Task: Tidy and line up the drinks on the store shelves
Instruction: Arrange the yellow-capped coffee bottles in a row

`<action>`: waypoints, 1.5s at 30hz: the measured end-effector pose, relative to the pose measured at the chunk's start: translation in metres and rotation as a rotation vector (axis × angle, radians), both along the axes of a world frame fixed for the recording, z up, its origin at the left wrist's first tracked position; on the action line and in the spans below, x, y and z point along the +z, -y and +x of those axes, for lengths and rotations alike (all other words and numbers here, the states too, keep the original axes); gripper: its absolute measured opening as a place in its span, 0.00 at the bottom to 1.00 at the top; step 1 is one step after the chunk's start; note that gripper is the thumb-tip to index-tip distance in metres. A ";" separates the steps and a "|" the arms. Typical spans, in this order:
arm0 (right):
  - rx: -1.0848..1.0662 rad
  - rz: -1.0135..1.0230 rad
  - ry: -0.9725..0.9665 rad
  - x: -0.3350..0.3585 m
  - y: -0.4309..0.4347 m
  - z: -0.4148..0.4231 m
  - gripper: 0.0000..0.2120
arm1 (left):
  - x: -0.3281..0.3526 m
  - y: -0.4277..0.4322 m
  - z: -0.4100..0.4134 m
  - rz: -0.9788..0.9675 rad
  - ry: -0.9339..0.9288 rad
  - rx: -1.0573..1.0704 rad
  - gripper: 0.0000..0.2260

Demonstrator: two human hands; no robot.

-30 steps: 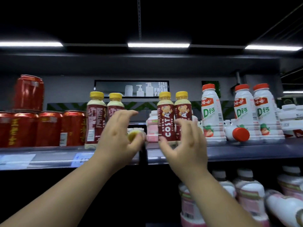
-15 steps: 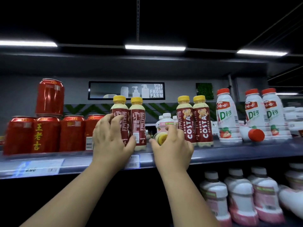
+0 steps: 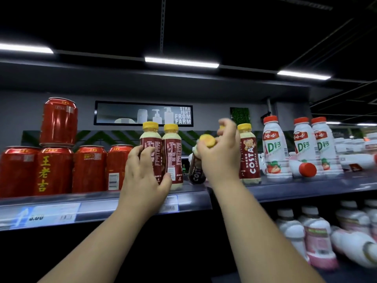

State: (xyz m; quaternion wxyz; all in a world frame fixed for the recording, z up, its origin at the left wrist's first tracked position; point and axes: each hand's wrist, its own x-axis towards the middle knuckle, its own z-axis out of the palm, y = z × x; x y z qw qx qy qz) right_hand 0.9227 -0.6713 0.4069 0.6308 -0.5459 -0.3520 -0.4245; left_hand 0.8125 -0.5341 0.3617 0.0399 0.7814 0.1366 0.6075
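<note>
Left hand (image 3: 142, 174) grips an upright brown plastic coffee bottle with yellow cap (image 3: 150, 147) near the front of the grey metal shelf (image 3: 285, 187). Right hand (image 3: 221, 158) holds a tilted coffee bottle (image 3: 196, 171) of the same kind by its neck, just right. Beyond: red drink cans (image 3: 89, 168) left, white red-capped bottles (image 3: 274, 150) right.

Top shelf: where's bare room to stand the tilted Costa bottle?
Free: the gap between the left Costa pair, gripped by the left hand, and the right Costa bottle, where the right hand holds the tilted bottle; also the shelf front strip before the white bottles. Crowded: red cans leftward, fallen white bottle rightward.
</note>
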 end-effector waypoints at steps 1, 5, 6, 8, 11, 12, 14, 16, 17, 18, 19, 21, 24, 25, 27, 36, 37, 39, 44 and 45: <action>0.027 -0.009 -0.002 0.017 0.004 -0.001 0.26 | 0.000 0.000 -0.001 -0.014 -0.004 -0.018 0.34; 0.114 -0.206 -0.093 0.070 0.005 -0.001 0.26 | 0.000 0.000 0.000 -0.044 -0.026 -0.029 0.35; 0.134 -0.269 -0.120 0.075 0.002 0.000 0.26 | 0.000 0.000 0.000 -0.049 -0.026 -0.028 0.35; 0.212 -0.343 -0.180 0.074 -0.004 0.001 0.29 | 0.000 0.001 0.000 -0.057 -0.021 -0.027 0.35; 0.318 -0.435 -0.271 0.048 -0.007 0.003 0.41 | 0.000 0.001 -0.001 -0.052 -0.015 -0.030 0.35; 0.343 -0.472 -0.299 0.036 -0.006 0.005 0.43 | 0.000 0.001 -0.001 -0.052 -0.013 -0.030 0.36; 0.370 -0.522 -0.356 0.013 -0.005 0.009 0.45 | 0.000 0.001 0.000 -0.051 -0.013 -0.023 0.36; 0.282 -0.567 -0.350 -0.006 -0.007 0.011 0.45 | 0.000 0.000 0.000 -0.048 -0.011 -0.021 0.36; 0.188 -0.595 -0.326 -0.013 -0.008 0.012 0.43 | 0.000 0.000 0.000 -0.046 -0.009 -0.021 0.36; 0.081 -0.619 -0.293 -0.018 -0.007 0.011 0.41 | -0.001 0.000 0.000 -0.046 -0.009 -0.018 0.36; -0.018 -0.634 -0.262 -0.021 -0.007 0.008 0.38 | 0.000 0.000 0.000 -0.051 -0.011 -0.012 0.36; -0.140 -0.641 -0.218 -0.027 -0.005 0.005 0.35 | 0.000 0.000 0.001 -0.057 -0.019 -0.001 0.36; -0.195 -0.653 -0.199 -0.032 -0.004 0.006 0.34 | 0.000 0.001 0.001 -0.051 -0.008 0.008 0.36; -0.197 -0.639 -0.205 -0.033 -0.003 0.008 0.33 | 0.000 0.001 0.001 -0.050 -0.006 0.010 0.36; -0.209 -0.604 -0.205 -0.035 -0.001 0.010 0.33 | 0.000 0.000 0.001 -0.051 -0.012 0.012 0.36; -0.100 -0.462 -0.047 -0.040 0.028 0.030 0.32 | -0.006 0.019 0.003 0.252 0.024 0.005 0.34; -0.117 -0.432 -0.015 -0.042 0.034 0.038 0.31 | -0.009 0.029 0.008 0.290 0.010 -0.041 0.32; -0.154 -0.354 0.057 -0.046 0.047 0.054 0.30 | -0.013 0.051 0.021 0.256 -0.023 -0.151 0.31; -0.255 -0.384 0.093 -0.045 0.073 0.099 0.34 | -0.001 0.088 0.057 0.006 -0.014 -0.200 0.33; -0.267 -0.419 0.093 -0.044 0.077 0.106 0.35 | 0.002 0.089 0.061 -0.048 -0.023 -0.173 0.34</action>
